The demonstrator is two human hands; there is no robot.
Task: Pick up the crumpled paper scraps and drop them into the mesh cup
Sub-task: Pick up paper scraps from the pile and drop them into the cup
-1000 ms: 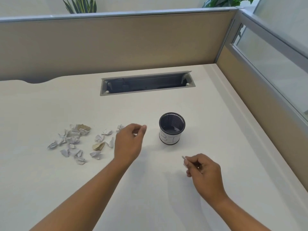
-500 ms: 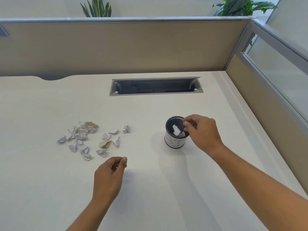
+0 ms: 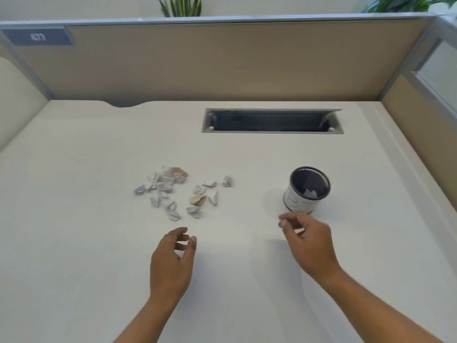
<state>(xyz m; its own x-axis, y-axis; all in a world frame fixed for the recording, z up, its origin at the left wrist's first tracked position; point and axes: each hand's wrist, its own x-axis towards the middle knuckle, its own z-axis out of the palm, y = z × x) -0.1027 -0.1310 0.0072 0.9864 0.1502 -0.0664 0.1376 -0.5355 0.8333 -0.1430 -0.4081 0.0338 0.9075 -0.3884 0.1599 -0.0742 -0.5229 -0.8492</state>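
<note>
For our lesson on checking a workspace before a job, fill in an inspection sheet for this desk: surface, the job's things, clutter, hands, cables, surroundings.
Surface: off-white desk, flat; no spills seen.
Job's things: loose cluster of crumpled paper scraps on the desk, left of the upright mesh cup; one white scrap lies in the cup.
Clutter: nothing seen.
Hands: left hand near the scraps, right hand on the near side of the cup; both loosely curled, holding nothing seen.
Cables: nothing seen; the recessed slot is dark inside.
Surroundings: beige partition, number plate, plants behind, glass panel at right.
</note>
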